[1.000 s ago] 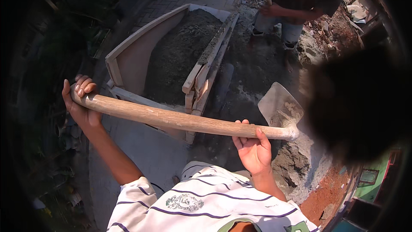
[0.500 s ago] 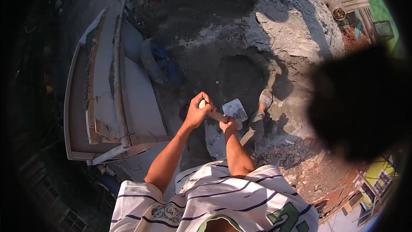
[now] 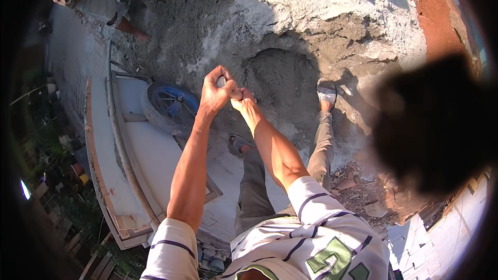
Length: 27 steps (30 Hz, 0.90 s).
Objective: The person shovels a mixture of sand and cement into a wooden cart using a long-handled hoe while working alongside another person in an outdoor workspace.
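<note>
Both my arms reach forward over a heap of grey sand that has a scooped hollow in it. My left hand is wrapped round the rounded, pale end of a wooden tool handle. Close beside it, my right hand is closed on the same handle, slightly lower and to the right. The hands and forearms hide the rest of the handle, and I cannot make out the tool's head now.
A wheelbarrow-like cart with a blue-rimmed wheel stands at my left. Another person's bare foot shows at the far left. My feet, one in a sandal, straddle the near sand. Rubble lies at right.
My hands have moved up and left in the view, with the arms stretched farther out. The squarish pale blade seen near them before is out of sight. The view has shifted.
</note>
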Motion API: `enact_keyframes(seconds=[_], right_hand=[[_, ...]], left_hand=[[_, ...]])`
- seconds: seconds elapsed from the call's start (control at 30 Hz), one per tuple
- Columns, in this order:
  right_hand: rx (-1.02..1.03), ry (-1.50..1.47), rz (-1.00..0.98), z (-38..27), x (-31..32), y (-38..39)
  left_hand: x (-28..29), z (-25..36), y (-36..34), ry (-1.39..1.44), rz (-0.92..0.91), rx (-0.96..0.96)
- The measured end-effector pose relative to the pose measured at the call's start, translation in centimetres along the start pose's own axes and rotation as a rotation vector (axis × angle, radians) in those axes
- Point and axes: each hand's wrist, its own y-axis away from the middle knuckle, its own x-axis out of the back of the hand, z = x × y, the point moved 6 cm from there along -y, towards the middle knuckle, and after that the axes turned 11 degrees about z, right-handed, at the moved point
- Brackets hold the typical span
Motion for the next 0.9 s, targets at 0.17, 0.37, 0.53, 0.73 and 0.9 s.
enact_keyframes(seconds=[0.17, 0.37, 0.53, 0.73, 0.9], right_hand=[[0.273, 0.449, -0.350, -1.6, 0.4, 3.4], [0.010, 0.359, -0.350, 4.8, 4.4, 14.1], [0.073, 0.438, -0.294, 7.1, 8.9, 18.8], [0.070, 0.638, -0.337, 21.3, 10.3, 31.7], [-0.231, 0.866, -0.342, 40.3, 13.2, 42.8]], left_hand=[[-3.3, 4.8, 5.1, -0.157, -0.071, -0.160], [5.5, 13.4, 11.0, 0.185, 0.095, -0.040], [18.1, 26.2, 17.3, 0.432, 0.287, -0.029], [35.6, 40.3, 27.8, 0.618, 0.412, -0.174], [53.9, 48.1, 43.6, 0.628, 0.203, -0.454]])
